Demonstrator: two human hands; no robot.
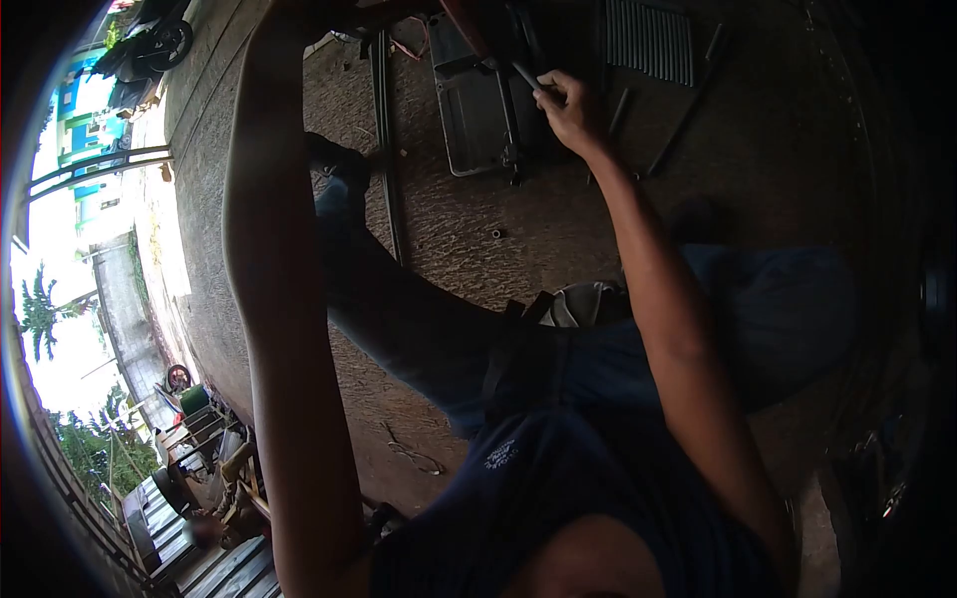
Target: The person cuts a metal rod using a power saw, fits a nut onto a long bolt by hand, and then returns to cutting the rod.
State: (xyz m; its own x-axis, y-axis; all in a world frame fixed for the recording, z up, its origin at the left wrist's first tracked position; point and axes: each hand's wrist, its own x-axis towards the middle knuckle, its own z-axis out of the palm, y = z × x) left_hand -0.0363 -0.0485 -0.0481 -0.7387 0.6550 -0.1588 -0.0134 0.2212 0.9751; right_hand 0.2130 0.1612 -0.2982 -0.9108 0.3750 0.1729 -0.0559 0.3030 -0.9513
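Note:
My right hand [570, 110] is closed around a thin grey rod or handle [526, 75], which meets a dark red bar [467, 28] at the top edge. My left arm reaches up the left side; its hand, at the top edge, is too dark and cut off for its fingers to be made out. Beneath the red bar, a dark metal frame with a flat panel [474, 125] lies on the ground. Long metal rails [387, 149] lie left of this frame.
A ribbed grey panel [650, 42] and a dark rod [688, 105] lie at the upper right. A small ring [496, 233] and a bent wire [414, 456] are on the rough ground. A parked motorbike [164, 48] stands upper left; assorted items [214, 439] are piled lower left.

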